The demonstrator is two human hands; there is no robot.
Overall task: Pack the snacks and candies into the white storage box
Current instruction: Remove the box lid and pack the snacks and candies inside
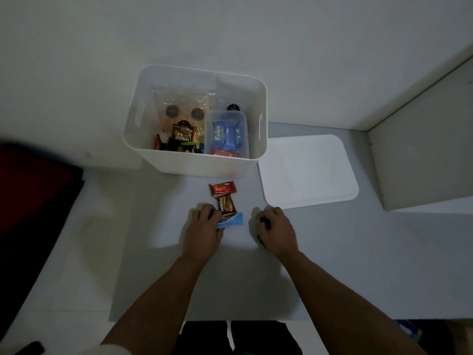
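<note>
The left hand (203, 230) rests on the grey mat (158, 213), fingers curled round the near end of a flat blue snack wrapper (234, 219); a dark item shows at the fingertips but cannot be identified. The grip reads as a gather, taking several pieces at once. Just beyond those fingers lies a brown foil biscuit pack (226, 205), overlapping the blue wrapper, and past it a red rectangular wafer bar (222, 188), apart from the hand.

The right hand (277, 230) is closed over a small dark object with a green edge showing beneath the palm; its identity cannot be told.

The white plastic storage box (204, 165) stands open farther out from both sets of fingers, already holding clear bags, loose packs and a small clear tub (227, 134) of blue bars. Its flat white lid (309, 170) lies beyond the right hand, keeping the opening free.

Judgement: packing is largely done; the remaining items sit at the fingers.
</note>
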